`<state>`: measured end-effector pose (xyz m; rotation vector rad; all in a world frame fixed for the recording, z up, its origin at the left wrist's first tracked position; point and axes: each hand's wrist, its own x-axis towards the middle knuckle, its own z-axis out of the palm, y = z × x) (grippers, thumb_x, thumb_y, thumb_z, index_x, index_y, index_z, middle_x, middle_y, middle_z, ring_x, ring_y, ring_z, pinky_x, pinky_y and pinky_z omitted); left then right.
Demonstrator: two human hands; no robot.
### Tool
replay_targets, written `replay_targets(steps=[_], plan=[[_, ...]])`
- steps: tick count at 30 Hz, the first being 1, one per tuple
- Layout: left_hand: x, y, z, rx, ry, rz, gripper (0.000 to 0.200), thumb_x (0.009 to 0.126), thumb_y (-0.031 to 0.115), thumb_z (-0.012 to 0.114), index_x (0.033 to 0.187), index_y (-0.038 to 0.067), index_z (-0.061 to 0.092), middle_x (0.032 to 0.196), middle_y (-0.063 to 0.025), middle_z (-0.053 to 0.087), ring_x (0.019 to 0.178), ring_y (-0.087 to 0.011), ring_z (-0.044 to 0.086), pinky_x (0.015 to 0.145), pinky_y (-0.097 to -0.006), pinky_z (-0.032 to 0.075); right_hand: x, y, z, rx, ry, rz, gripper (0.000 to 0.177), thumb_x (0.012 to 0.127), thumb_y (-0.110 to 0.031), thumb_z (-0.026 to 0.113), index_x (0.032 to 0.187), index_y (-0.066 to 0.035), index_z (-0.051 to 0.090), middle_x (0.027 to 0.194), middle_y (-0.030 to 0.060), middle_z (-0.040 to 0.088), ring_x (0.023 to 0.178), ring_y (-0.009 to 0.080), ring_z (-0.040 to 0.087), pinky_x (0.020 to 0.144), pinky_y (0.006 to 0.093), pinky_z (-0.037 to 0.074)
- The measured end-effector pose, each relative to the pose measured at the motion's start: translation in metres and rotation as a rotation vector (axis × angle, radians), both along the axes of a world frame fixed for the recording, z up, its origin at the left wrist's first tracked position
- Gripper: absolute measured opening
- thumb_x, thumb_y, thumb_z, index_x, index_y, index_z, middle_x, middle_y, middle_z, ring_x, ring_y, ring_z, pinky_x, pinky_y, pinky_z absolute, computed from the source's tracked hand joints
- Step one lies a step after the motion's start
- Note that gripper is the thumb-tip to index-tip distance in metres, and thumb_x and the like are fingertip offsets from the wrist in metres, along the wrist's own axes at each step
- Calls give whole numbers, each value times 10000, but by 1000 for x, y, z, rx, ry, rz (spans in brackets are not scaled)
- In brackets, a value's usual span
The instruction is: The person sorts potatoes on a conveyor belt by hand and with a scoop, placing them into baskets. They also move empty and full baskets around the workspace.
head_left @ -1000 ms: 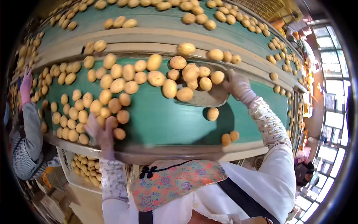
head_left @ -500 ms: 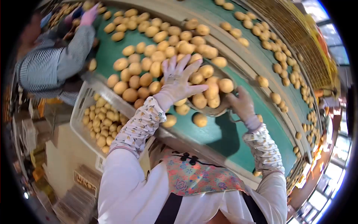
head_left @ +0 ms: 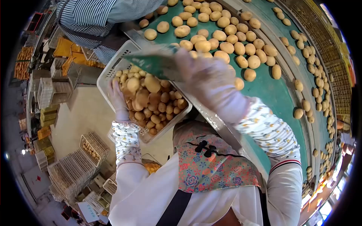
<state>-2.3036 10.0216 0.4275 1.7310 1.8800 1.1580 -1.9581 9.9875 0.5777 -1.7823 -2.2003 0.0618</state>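
Well left of the white crate [head_left: 109, 73], stacked empty crates [head_left: 71, 171] stand on the floor. The gloved left hand [head_left: 117, 98] lies flat, fingers loosely spread, just inside the crate's left wall and touching the heaped potatoes [head_left: 151, 100]. Over the crate's far corner a blurred green scoop [head_left: 151, 62] tilts. The right hand [head_left: 209, 81] touches the scoop and hides the crate's right rim, but it is too blurred to tell its grip. Right of the crate runs the potato-strewn belt [head_left: 271, 98]. Beyond the crate leans a co-worker's striped sleeve [head_left: 94, 15].
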Motion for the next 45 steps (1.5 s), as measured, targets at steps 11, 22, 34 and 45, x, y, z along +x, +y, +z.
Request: replay_targets(steps=[11,22,34,45], plan=[[321,-59,-4,-62,815,-1282,747,666,514,766,1329,247,548,1491,-139,315,1382,-379,242,1122,-586,112,333,-325,15,-496,-281,-1266,365,817,-343,621,1028,-45,626,888,270,666,868,439,647,764,506,514],[252,119,-46,107,333,-652,636,831,416,667,1353,101,485,1277,-218,446,1176,-412,428,930,-536,364,296,-195,-99,-633,-98,-1015,345,816,-295,599,1051,-46,554,820,223,670,776,409,655,703,503,513],[300,163,-41,-14,407,-797,917,680,648,713,1448,247,411,1500,-126,313,1360,-468,160,1053,-668,112,148,74,-142,-578,395,-743,368,835,-338,616,1004,-22,530,895,245,661,895,415,637,797,485,488],[111,250,72,292,358,-334,755,682,445,795,1348,200,540,1450,-171,381,1312,-450,282,1102,-557,227,-15,208,-7,-201,246,-189,291,873,-275,664,1034,-64,543,652,139,625,615,317,648,570,402,497]])
